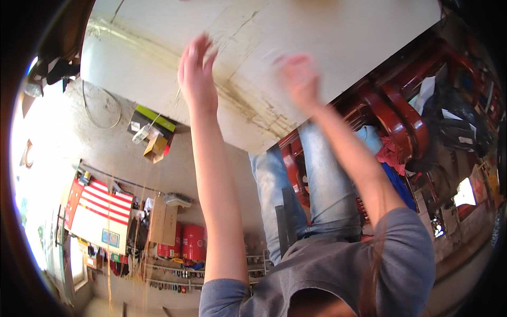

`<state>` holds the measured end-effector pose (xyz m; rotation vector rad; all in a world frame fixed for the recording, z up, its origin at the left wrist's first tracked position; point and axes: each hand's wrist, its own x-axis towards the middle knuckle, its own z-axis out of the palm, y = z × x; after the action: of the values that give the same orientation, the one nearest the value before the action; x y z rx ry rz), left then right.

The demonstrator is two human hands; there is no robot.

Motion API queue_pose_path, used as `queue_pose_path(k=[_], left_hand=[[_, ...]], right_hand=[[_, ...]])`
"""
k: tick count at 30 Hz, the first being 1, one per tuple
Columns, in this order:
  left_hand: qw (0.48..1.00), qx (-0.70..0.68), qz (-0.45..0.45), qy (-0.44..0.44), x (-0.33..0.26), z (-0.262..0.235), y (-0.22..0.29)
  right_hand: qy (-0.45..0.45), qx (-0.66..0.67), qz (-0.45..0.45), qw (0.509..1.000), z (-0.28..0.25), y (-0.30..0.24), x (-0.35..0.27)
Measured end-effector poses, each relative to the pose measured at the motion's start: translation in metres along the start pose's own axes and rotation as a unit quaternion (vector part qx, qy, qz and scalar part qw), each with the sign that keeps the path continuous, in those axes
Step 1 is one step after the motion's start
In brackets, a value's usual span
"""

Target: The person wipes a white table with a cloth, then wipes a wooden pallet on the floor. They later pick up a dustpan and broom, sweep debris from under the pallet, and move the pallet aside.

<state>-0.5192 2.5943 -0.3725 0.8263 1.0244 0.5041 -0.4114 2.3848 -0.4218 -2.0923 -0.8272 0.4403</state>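
My left hand (197,79) is raised over the white tabletop (338,31), its fingers stretched out and the thumb apart, with nothing plainly held. My right hand (301,76) is farther right over the same surface, smeared by motion. Its fingers look bent, but what they hold, if anything, cannot be made out. A faint pale smear shows beside its fingertips, too blurred to name. Brown stains and crack-like lines run across the tabletop between and beyond the two hands.
Dark red wooden chairs (393,111) with cloths and a black bag (459,124) stand to the right. On the floor at left lie a green-and-black box (150,120) and a small yellow carton (155,149). Red drums (194,243) and a cardboard box (163,222) stand farther off.
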Motion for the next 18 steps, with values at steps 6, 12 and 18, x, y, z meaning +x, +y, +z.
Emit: queue_pose_path(k=[6,12,18], left_hand=[[0.940,0.121,-0.213,0.238,-0.152,-0.134,-0.007],[0.922,0.158,-0.273,0.226,-0.259,-0.200,-0.026],[0.916,0.199,-0.291,0.193,-0.291,-0.238,-0.028]], right_hand=[[0.209,-0.181,0.103,0.955,-0.055,0.068,0.088],[0.001,0.066,0.182,0.981,0.158,-0.090,-0.106],[-0.134,0.070,0.082,0.985,0.173,-0.154,-0.192]])
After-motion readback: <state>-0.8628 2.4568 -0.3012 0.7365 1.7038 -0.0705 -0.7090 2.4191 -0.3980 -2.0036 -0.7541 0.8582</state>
